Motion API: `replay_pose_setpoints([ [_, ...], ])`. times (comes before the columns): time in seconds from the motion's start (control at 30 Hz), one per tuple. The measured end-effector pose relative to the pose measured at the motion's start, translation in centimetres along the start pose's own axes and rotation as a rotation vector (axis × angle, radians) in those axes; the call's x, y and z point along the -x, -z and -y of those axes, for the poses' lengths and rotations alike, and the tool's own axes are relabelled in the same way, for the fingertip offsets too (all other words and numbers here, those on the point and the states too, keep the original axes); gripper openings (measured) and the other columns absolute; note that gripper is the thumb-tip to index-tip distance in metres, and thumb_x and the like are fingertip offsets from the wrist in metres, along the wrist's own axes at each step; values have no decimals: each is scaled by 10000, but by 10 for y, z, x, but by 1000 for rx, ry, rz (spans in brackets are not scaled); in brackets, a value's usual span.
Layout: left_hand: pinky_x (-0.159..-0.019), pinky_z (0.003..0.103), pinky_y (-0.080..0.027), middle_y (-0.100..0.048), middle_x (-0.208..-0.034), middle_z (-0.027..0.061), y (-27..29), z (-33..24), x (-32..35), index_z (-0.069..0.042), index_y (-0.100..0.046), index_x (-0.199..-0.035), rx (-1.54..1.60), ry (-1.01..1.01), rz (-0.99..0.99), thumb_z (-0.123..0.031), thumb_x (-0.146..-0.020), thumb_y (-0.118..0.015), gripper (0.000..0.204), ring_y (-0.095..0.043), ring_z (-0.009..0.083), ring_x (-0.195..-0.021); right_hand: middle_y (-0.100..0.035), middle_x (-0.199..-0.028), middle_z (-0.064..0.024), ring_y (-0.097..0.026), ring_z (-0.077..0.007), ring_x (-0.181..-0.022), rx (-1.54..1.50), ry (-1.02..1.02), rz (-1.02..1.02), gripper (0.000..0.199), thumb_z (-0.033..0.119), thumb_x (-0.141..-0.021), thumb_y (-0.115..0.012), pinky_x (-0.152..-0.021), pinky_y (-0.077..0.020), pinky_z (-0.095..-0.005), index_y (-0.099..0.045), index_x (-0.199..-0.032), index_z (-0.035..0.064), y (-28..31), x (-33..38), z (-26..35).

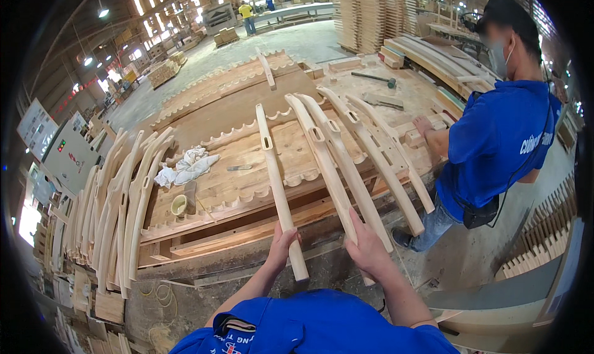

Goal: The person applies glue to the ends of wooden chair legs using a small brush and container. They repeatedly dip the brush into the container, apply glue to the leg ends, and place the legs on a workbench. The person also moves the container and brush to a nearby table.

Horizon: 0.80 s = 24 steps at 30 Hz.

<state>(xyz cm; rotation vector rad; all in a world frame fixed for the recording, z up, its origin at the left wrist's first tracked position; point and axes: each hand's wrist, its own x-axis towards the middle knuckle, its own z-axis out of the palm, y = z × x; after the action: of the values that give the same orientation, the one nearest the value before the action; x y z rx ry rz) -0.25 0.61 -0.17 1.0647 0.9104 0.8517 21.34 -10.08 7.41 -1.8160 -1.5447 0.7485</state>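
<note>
My left hand (283,246) is closed round the lower part of a pale slotted wooden chair leg (277,181), whose upper end reaches over the workbench. To its right, my right hand (366,249) grips another slotted wooden leg (328,168) near its low end. Beside that one several similar curved legs (380,156) lean across a scalloped rack rail (297,184). The near ends of the legs stick out past the bench edge toward me.
A stack of wooden legs (124,205) stands at left. On the bench lie white rags (189,165), a small cup (179,205), a flat scraper (239,168) and a mallet (374,79). A co-worker in blue (501,131) stands at right, one hand on wood pieces.
</note>
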Motion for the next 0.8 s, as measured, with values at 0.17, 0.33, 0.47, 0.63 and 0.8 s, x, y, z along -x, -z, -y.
replay_pose_setpoints([
  [0.17,-675,289,-461,-513,-819,61,-2,-1,-2,-54,-370,-1152,-4,-3,12,-203,-899,-506,324,-538,144,-737,-500,-983,-244,-553,-417,-825,135,10,17,730,162,-832,-519,-769,-454,-479,-169,-1464,55,-22,-6,1],
  [0.33,-587,289,-484,-518,-806,56,-3,1,-5,-122,-373,-1203,-42,1,-5,-233,-906,-469,332,-557,149,-709,-471,-1016,-258,-573,-438,-813,263,-95,111,756,185,-858,-510,-737,-482,-490,-91,-1481,100,-51,-36,8],
  [0.47,-673,281,-451,-498,-801,47,-8,-5,-2,-77,-366,-1186,-4,30,-20,-200,-912,-495,327,-537,136,-735,-460,-1104,-270,-572,-441,-871,254,-84,152,767,211,-838,-555,-785,-476,-496,-141,-1474,100,-43,-37,5],
  [0.63,-616,316,-477,-542,-763,70,4,9,4,-99,-421,-1187,76,188,-90,-383,-945,-409,373,-556,169,-679,-465,-1235,-252,-557,-451,-948,422,342,-314,786,272,-806,-620,-861,-451,-507,-209,-1452,97,1,-9,-12],
  [0.8,-569,339,-490,-563,-718,86,8,32,18,-93,-514,-1190,279,343,-64,-544,-958,-291,554,-569,210,-626,-532,-1148,-286,-564,-460,-961,91,-169,-76,781,234,-802,-598,-841,-454,-505,-189,-1447,64,20,-7,-61],
])
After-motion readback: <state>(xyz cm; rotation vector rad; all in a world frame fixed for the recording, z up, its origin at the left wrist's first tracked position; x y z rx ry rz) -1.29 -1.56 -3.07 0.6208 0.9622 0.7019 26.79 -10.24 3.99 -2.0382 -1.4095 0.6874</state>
